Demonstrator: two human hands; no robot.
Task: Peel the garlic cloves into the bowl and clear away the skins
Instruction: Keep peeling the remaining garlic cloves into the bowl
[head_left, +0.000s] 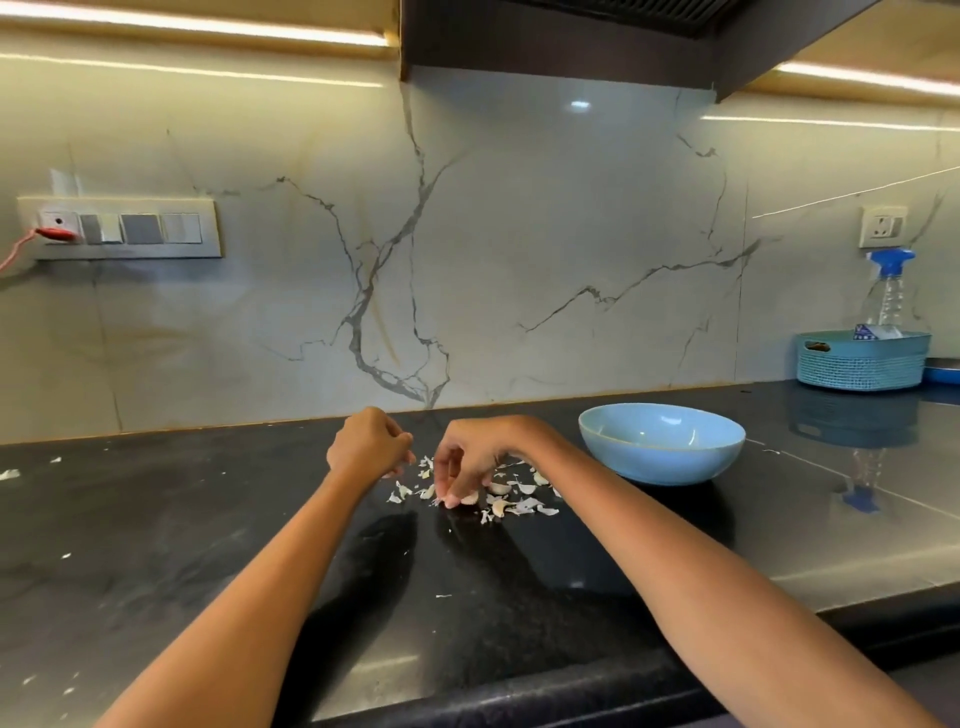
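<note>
Several garlic cloves (500, 488) and loose papery skins (530, 505) lie scattered on the black countertop (208, 519). My right hand (470, 462) reaches down into the pile, and its fingertips pinch a clove (469, 498) against the counter. My left hand (370, 441) hovers just left of the pile with its fingers curled; I cannot tell whether it holds anything. A light blue bowl (662, 441) stands to the right of the pile, and its visible inside shows no cloves.
A teal woven basket (862, 361) with a blue-capped plastic bottle (889, 291) sits at the back right by the marble wall. Stray skin flakes (10, 474) dot the far left of the counter. The counter's front edge (519, 691) runs near my forearms.
</note>
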